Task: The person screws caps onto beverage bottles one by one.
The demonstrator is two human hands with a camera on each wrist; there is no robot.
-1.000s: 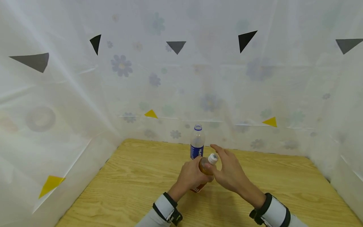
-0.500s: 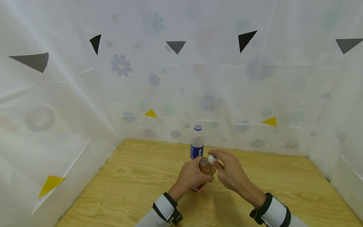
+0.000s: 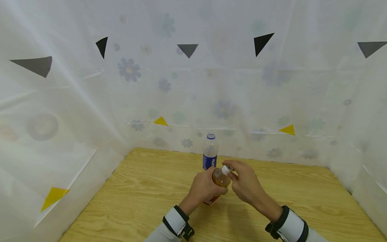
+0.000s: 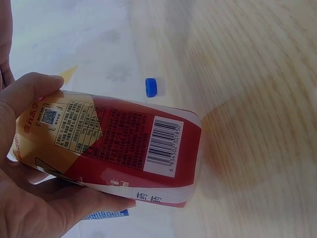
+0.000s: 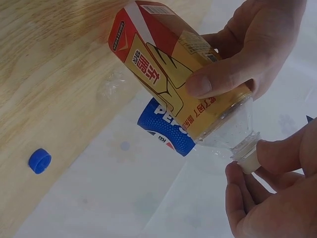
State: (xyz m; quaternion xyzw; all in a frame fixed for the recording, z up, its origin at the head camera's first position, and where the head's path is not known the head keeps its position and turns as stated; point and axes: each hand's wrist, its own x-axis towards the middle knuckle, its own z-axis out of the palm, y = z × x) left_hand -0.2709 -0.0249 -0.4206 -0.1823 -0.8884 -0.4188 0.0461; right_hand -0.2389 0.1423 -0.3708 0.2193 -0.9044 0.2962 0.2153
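My left hand (image 3: pixel 201 186) grips a drink bottle (image 4: pixel 114 144) with a red and gold label around its body. The bottle leans to the right, its white cap (image 5: pixel 249 159) at the upper end. My right hand (image 3: pixel 248 183) pinches that cap between thumb and fingers. Whether the bottle's base touches the table cannot be told. Just behind stands an upright clear Pepsi bottle (image 3: pixel 210 149) with a blue label and an uncapped mouth; its lower part is hidden by the held bottle and left hand.
On the wooden table (image 3: pixel 145 188) lies a loose blue bottle cap (image 5: pixel 39 161), seen in both wrist views. White flower-patterned sheeting (image 3: pixel 193 90) with black and yellow triangles encloses the table at the back and both sides.
A second ago my right hand's index finger was raised off the white cap; it has come down, and thumb and fingers now pinch the cap. The left hand stays in place.
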